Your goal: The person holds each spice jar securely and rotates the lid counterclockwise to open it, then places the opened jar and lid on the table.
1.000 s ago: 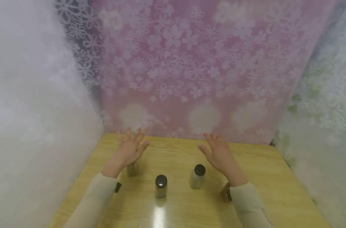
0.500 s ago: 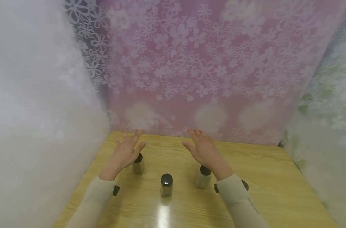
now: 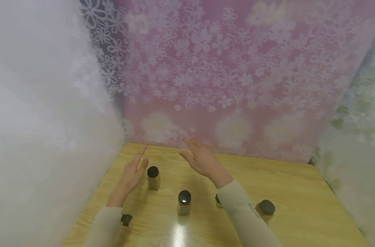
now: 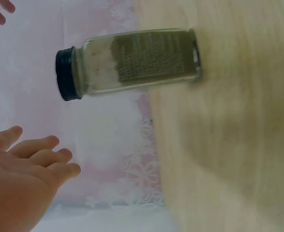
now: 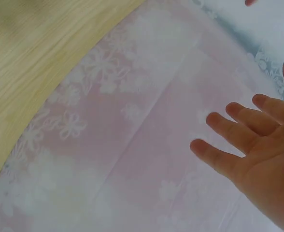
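One left grip [image 3: 131, 176], uncurled and unladen, toward the left edge of the tabletop [image 3: 286, 185]. Just beside, first jar [image 3: 154, 181]: probably stiff, fairly light glass, slick and breakable, best held around the flat-sided body below the cap [image 3: 153, 171]. Farther from the back edge, second jar [image 3: 184, 207]. Toward the back edge, right grip [image 3: 204, 163], also uncurled and unladen. Third jar [image 3: 219, 205], mostly behind the right sleeve [image 3: 241, 207]. Nearest the right edge, fourth jar [image 3: 266, 210].

1. On the surface [image 3: 292, 185], left to right: leftmost spice jar [image 3: 154, 178], second jar [image 3: 184, 203], third jar [image 3: 218, 201], rightmost jar [image 3: 267, 209].
2. The leftmost stands farthest back, just right of the left hand [image 3: 130, 177].
3. The right sleeve [image 3: 246, 213] partly covers the third jar.
4. Behind the surface hangs a curtain [image 3: 230, 75].
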The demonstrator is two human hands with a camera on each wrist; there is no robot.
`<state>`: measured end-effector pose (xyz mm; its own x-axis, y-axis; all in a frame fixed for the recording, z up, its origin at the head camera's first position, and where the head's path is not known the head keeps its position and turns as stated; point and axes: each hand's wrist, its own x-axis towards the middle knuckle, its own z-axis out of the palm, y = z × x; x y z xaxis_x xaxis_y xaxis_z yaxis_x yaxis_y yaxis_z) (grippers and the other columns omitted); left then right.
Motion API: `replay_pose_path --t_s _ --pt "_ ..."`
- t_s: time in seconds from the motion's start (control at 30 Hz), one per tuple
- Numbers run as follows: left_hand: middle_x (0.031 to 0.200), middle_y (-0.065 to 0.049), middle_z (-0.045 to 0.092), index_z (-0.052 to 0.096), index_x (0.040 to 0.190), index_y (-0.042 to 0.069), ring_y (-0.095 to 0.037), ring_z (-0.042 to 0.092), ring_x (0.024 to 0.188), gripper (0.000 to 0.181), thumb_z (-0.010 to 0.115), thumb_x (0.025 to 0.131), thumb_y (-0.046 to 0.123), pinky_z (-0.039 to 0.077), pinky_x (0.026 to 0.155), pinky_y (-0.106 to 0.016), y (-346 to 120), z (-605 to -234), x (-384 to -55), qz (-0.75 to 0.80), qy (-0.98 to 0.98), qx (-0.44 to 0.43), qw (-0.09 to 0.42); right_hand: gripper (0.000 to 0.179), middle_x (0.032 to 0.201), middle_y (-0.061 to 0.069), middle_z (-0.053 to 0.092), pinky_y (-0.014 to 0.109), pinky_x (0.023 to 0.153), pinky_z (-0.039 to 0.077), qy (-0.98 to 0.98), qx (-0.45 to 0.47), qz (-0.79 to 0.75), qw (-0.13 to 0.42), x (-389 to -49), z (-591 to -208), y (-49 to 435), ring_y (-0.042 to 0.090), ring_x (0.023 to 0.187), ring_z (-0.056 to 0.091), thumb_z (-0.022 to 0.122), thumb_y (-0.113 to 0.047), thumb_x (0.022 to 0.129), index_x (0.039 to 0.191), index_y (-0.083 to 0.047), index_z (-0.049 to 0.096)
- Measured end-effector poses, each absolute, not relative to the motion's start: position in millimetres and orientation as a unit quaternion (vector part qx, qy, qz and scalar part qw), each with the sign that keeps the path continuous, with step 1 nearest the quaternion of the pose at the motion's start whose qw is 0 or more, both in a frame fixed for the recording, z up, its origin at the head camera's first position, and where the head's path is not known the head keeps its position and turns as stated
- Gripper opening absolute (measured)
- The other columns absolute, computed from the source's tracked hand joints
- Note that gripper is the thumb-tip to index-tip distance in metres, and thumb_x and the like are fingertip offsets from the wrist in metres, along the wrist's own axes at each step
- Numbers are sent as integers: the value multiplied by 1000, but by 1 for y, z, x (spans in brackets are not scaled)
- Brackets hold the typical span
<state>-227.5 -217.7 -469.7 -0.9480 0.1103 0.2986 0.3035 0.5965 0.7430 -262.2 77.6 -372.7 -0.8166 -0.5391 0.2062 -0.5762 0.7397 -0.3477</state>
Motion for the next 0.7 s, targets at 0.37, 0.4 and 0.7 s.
replay_pose_path --t_s 0.37,0.4,0.7 --pt "165 -25 41 24 169 30 -56 44 146 57 30 115 49 36 114 -79 -214 -508 -219 -523 -846 -72 66 68 163 12 48 51 122 44 -917 315 243 -24 -277 -389 37 33 144 55 43 -54 112 167 -17 31" --pt "165 -24 41 24 168 31 -55 45 146 57 32 115 49 36 114 -79 -213 -510 -220 -527 -844 -69 63 67 163 11 48 52 122 44 -914 318 250 -30 -279 -390 33 33 143 56 44 -54 111 167 -18 31" --pt "167 -28 34 22 169 24 -48 38 152 75 62 107 41 39 120 -64 -208 -519 -217 -548 -832 -75 38 64 156 13 57 53 120 46 -898 348 261 -67 -283 -404 6 31 126 69 49 -52 110 164 -17 39"
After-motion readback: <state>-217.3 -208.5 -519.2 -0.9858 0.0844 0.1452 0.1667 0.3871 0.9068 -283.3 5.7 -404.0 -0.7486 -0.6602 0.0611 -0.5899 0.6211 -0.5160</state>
